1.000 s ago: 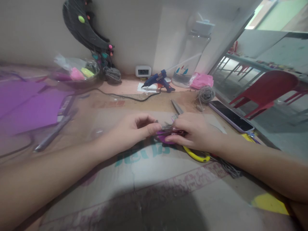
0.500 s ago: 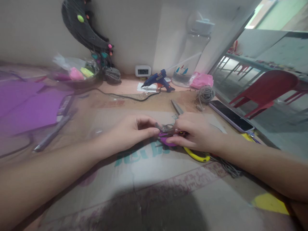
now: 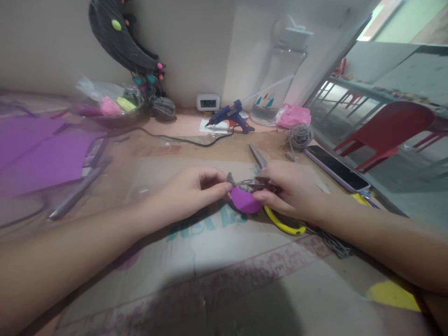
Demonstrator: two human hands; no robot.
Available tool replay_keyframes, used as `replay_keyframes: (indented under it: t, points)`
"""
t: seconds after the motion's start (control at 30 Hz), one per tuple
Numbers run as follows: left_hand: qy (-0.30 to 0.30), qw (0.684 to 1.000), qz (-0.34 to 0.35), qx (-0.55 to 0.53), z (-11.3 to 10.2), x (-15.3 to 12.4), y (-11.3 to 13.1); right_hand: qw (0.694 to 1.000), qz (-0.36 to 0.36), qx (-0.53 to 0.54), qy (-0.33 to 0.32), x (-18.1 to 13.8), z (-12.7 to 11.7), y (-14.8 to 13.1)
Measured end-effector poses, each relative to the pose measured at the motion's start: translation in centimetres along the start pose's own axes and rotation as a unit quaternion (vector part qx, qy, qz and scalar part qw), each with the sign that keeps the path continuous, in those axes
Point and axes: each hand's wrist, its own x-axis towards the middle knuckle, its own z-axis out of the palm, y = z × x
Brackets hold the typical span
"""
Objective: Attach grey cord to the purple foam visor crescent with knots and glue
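A small rounded purple foam piece (image 3: 244, 201) wound with grey twine is held between both hands above a cardboard sheet (image 3: 210, 261). My left hand (image 3: 191, 191) pinches its left end with thumb and forefinger. My right hand (image 3: 292, 191) grips its right side, fingers curled round it and the twine. A yellow-handled tool (image 3: 284, 224) lies just under my right hand.
A blue glue gun (image 3: 229, 115) with a black cord, a twine ball (image 3: 299, 136), a phone (image 3: 336, 169), a pink bag (image 3: 293, 115) and a clear bottle (image 3: 280, 79) stand behind. Purple sheets (image 3: 38, 156) and a grey pen (image 3: 75, 193) lie at left. A red chair (image 3: 388, 128) is at right.
The purple piece has been turned up, so more of its purple face shows now. My right hand has shifted slightly right; my left hand has hardly moved.
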Motion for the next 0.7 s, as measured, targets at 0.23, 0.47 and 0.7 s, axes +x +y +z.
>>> replay_keyframes:
  t: [0.23, 0.47, 0.7]
  points:
    - [0.005, 1.0, -0.005, -0.001, 0.1, 0.0, -0.2, 0.998, -0.001, 0.06, 0.016, -0.3, -0.1, 0.1]
    - [0.007, 1.0, -0.008, -0.016, 0.1, 0.0, -0.3, 1.0, -0.016, -0.001, 0.018, -0.1, 0.7, 0.1]
    - [0.014, 0.999, -0.012, -0.033, 0.1, 0.1, -0.4, 0.999, -0.03, -0.019, 0.013, 0.0, 0.8, 0.3]
